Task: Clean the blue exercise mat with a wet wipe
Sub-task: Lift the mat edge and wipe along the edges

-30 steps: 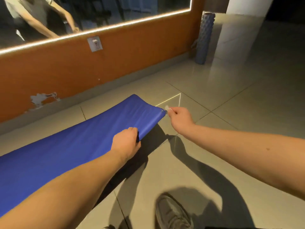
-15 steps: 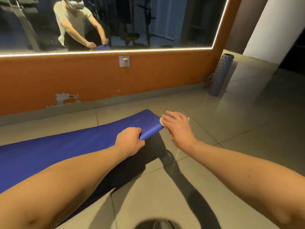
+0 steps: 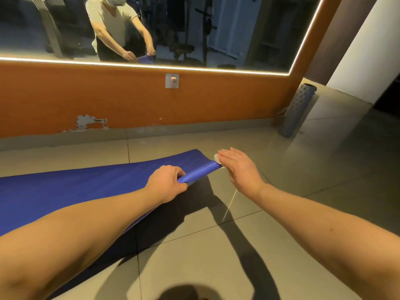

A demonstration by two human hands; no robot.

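1. Left hand (image 3: 166, 182) grips the lifted end of the blue mat (image 3: 86, 187).
2. Right hand (image 3: 240, 167), fingers straight, presses the wet wipe (image 3: 217, 159) against that end's far corner (edge work, seemingly).
3. Whether the long surface stretching leftward is wiped cannot be told.

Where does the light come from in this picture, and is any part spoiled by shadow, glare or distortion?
Head view: the light strip under the mirror is blown out; hard shadows fall on the floor towards the camera, so light likely comes from ahead; a thin glare streak crosses it; the wide lens bows the wall.
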